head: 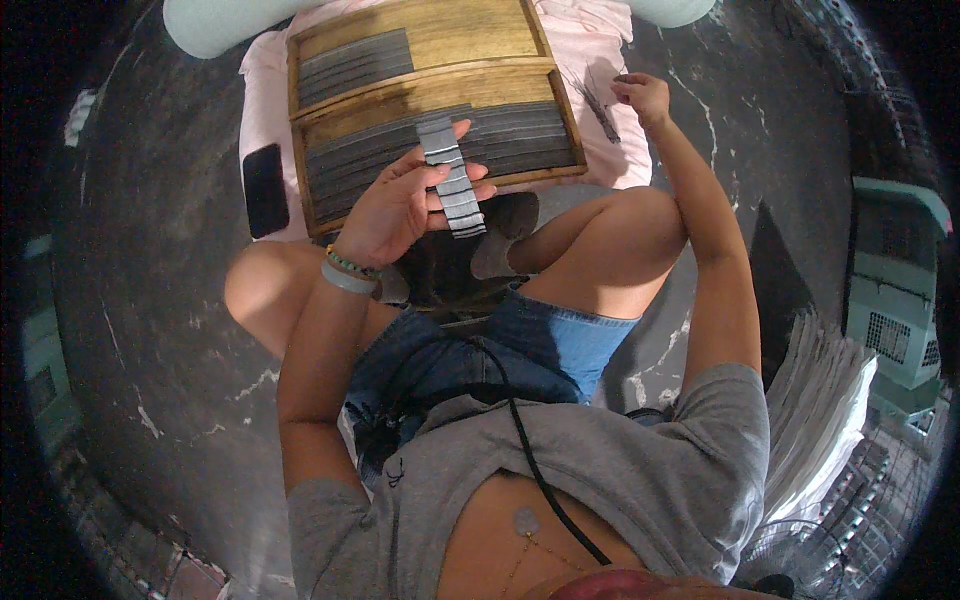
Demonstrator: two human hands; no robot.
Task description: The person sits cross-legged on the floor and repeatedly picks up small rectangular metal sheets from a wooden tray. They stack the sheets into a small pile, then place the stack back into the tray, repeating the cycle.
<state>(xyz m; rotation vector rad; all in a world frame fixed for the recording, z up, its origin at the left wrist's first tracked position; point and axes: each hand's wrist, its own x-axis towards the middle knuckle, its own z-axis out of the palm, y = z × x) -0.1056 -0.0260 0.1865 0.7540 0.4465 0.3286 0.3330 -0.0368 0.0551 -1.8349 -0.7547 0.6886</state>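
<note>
My left hand (397,199) holds a flat grey strip (454,180) crossed by black and white bands, thumb on its face and fingers behind. The strip is above the near edge of a shallow wooden tray (480,41) split by a wooden divider. Rows of thin dark grey strips (517,139) lie in the near compartment, with a smaller block of grey strips (356,64) in the far one. To the right, my right hand (643,94) hovers with its fingertips together near a bundle of thin dark strands (602,112). Whether a strand is between those fingertips is too small to tell.
Pink cloth (634,154) lies under the tray, with a black smartphone (265,191) at its left. Pale rounded forms (225,26) border the far side. At the right stand a stack of white sheets (817,412), a fan (795,559) and a pale green slotted object (896,300).
</note>
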